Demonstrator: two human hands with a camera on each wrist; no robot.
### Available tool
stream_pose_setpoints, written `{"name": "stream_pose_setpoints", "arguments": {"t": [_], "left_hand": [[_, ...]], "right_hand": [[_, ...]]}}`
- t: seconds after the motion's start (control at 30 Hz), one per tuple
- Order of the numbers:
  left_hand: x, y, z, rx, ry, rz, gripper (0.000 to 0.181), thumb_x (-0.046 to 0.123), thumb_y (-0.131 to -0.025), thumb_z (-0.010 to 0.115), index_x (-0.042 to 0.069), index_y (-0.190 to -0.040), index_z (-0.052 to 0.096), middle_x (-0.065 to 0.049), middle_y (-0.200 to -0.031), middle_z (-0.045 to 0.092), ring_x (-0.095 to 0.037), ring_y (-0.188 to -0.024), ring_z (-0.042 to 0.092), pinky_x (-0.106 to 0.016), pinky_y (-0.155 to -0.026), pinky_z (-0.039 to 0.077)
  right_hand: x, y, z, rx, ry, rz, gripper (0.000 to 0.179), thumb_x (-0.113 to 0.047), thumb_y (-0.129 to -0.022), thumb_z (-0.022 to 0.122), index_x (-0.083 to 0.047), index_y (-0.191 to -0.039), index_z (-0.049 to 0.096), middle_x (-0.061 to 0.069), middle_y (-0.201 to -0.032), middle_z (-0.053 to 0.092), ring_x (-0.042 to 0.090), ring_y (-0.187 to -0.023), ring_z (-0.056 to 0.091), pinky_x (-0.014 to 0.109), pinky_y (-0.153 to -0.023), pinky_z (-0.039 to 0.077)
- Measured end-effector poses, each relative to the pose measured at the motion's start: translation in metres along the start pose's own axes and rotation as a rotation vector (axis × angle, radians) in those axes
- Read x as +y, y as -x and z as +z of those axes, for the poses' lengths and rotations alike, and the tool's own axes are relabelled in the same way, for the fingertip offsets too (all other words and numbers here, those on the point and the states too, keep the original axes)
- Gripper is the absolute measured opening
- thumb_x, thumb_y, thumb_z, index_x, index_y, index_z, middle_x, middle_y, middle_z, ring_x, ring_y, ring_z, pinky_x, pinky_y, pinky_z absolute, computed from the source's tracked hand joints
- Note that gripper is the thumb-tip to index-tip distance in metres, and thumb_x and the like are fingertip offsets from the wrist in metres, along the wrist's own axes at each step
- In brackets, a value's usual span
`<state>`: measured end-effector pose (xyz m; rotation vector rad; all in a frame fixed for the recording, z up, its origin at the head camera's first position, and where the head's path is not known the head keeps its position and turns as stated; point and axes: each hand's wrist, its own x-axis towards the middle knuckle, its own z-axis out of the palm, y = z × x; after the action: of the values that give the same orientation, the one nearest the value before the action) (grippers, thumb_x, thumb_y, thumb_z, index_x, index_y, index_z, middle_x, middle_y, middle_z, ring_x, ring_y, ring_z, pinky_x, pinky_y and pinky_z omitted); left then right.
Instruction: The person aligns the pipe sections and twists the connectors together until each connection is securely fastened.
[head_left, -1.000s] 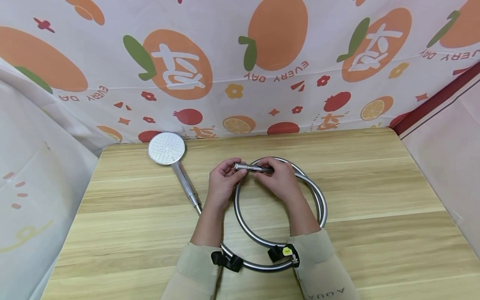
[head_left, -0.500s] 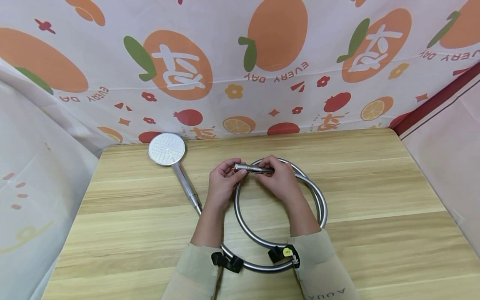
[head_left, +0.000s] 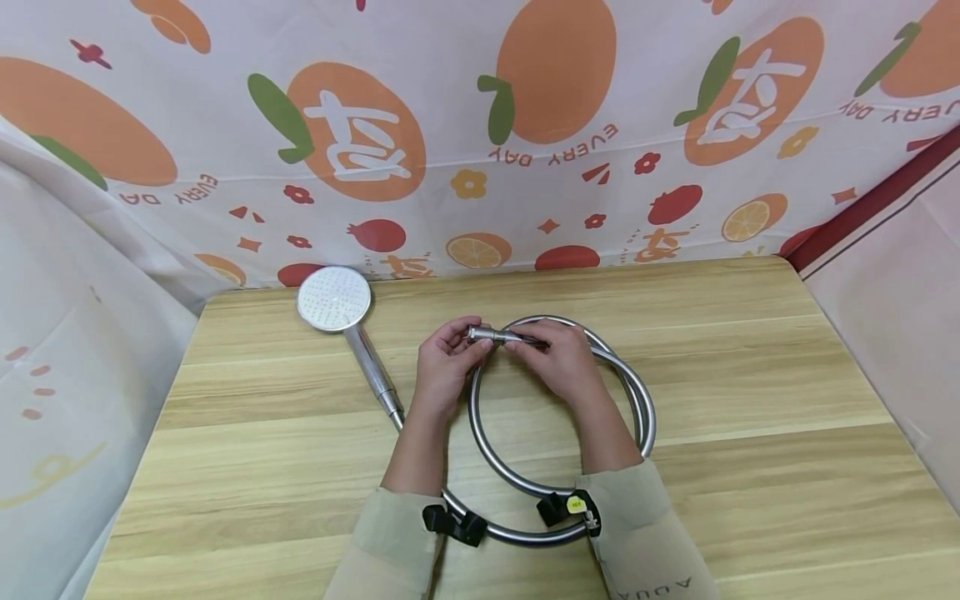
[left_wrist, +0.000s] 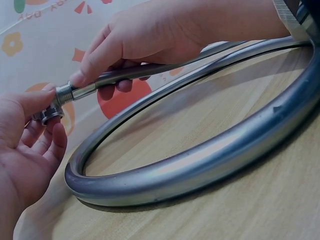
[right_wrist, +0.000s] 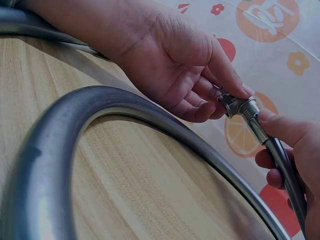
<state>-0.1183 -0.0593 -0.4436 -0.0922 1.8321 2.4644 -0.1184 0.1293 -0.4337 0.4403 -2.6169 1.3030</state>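
Near the middle of the table, my left hand (head_left: 442, 362) pinches a small chrome pipe fitting (right_wrist: 231, 104) between thumb and fingers. The fitting has a threaded neck and a side opening that faces down. My right hand (head_left: 562, 354) grips the metal end of a shower hose (left_wrist: 82, 92), its thumb right at the threaded neck. Fitting and hose end are in line and meet end to end. From there the grey metal hose (head_left: 480, 442) loops over the table below both hands. At the left lies a shower head (head_left: 333, 298), spray face up, with the hose running from its handle.
The wood-grain table (head_left: 750, 400) carries all this. Behind it hangs a white curtain (head_left: 450, 225) printed with fruit, right at the back edge. Another white cloth (head_left: 67, 333) hangs at the left. Black wrist straps (head_left: 453, 523) lie over the hose loops.
My right hand's fingers have slid a little left along the hose end, closer to the fitting. The left hand, the shower head and the hose loops stay where they were.
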Motion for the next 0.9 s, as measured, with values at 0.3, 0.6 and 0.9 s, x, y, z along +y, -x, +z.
{"name": "stream_pose_setpoints", "arguments": {"t": [0.3, 0.6, 0.9], "left_hand": [[0.0011, 0.0002, 0.0009, -0.01, 0.002, -0.01, 0.04, -0.007, -0.085, 0.07, -0.008, -0.123, 0.059, -0.001, -0.102, 0.072, -0.01, -0.09, 0.068, -0.02, -0.07, 0.057], [0.0012, -0.0003, 0.001, -0.011, 0.021, -0.014, 0.041, -0.009, -0.085, 0.069, -0.009, -0.124, 0.058, 0.0, -0.101, 0.072, -0.009, -0.09, 0.069, -0.019, -0.072, 0.057], [0.0014, -0.0002, 0.0004, -0.006, 0.005, -0.009, 0.041, -0.009, -0.085, 0.069, -0.009, -0.125, 0.057, 0.0, -0.102, 0.072, -0.009, -0.089, 0.068, -0.02, -0.07, 0.057]], "right_hand": [[-0.0001, -0.0002, 0.0005, 0.013, -0.001, -0.009, 0.028, -0.035, -0.087, 0.075, -0.017, -0.109, 0.075, -0.003, -0.098, 0.075, 0.012, -0.094, 0.069, 0.034, -0.085, 0.055], [-0.001, -0.0009, 0.001, 0.01, -0.025, 0.05, 0.026, -0.018, -0.077, 0.085, -0.017, -0.097, 0.068, -0.004, -0.09, 0.073, 0.011, -0.08, 0.064, 0.031, -0.073, 0.055], [-0.0002, -0.001, 0.0009, -0.006, -0.006, 0.001, 0.023, -0.036, -0.089, 0.072, -0.018, -0.103, 0.077, -0.004, -0.101, 0.074, 0.012, -0.095, 0.068, 0.033, -0.085, 0.056]]}}
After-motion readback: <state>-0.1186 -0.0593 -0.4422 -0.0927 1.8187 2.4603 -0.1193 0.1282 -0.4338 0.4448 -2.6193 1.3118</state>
